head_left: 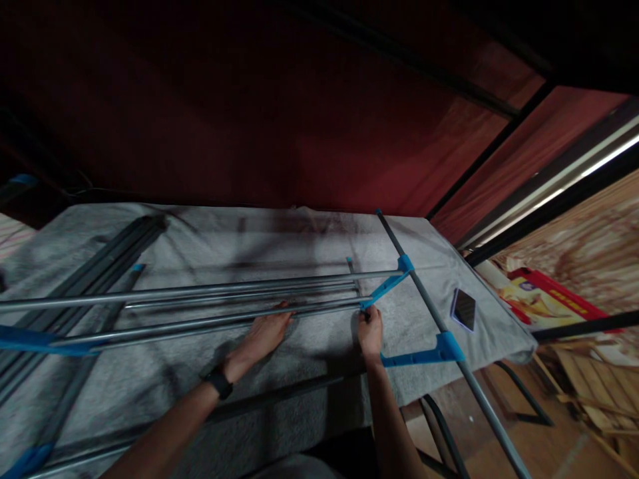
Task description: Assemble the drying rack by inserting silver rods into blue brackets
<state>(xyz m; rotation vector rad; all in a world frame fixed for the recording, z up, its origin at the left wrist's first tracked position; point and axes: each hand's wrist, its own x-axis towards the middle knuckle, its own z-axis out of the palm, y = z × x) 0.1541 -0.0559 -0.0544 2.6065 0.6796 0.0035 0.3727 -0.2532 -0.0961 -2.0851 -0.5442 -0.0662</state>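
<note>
Near the middle of the table, my left hand (267, 332) is closed round a thin metal rod (210, 324), with a dark watch on that wrist. At the rod's right end, my right hand (370, 331) pinches the tip of a blue plastic bracket (390, 286), its fingertips partly hidden. The bracket's other end is fitted on a grey pole (429, 303) slanting across the table's right side. An upper rod (249, 283) runs to the bracket's top. Lower on the pole sits a second blue bracket (424, 354). Another blue bracket (47, 339) joins rods at the left.
Several dark grey tubes (104, 273) lie at the left of the cloth-covered table (294, 233). A phone (463, 309) rests near the right edge. Beyond it are a red and yellow box (554, 299) and wooden slats (594, 376). Red fabric (279, 133) hangs behind.
</note>
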